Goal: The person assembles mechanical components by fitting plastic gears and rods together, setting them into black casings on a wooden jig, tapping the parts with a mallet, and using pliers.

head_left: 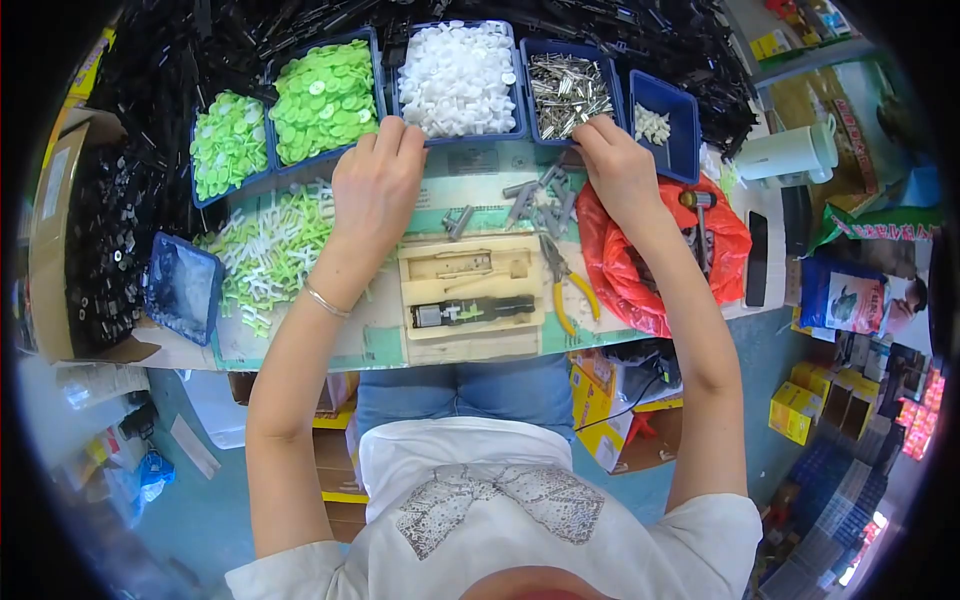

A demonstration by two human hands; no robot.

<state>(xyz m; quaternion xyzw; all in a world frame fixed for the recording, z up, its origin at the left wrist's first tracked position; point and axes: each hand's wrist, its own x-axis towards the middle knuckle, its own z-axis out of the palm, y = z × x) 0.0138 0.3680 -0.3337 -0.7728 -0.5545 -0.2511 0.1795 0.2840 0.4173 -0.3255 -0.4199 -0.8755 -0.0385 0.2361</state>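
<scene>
My left hand (380,178) is at the front edge of the blue bin of white round parts (456,82), near the bin of green discs (325,98). Its fingers are bent together and their tips are hidden. My right hand (618,165) reaches the front of the bin of metal pins (568,92), thumb and fingers pinched; what they hold is too small to tell. Between my arms, a cream fixture (472,345) holds a black part (473,312) with a green and white piece. Yellow-handled pliers (568,288) lie beside it.
Green and white pieces (270,250) are piled left, by a blue tray (184,287). Grey parts (545,200) lie mid-table. A red bag (620,275), a screwdriver (698,200) and a phone (757,260) are right. Black parts (250,30) cover the back.
</scene>
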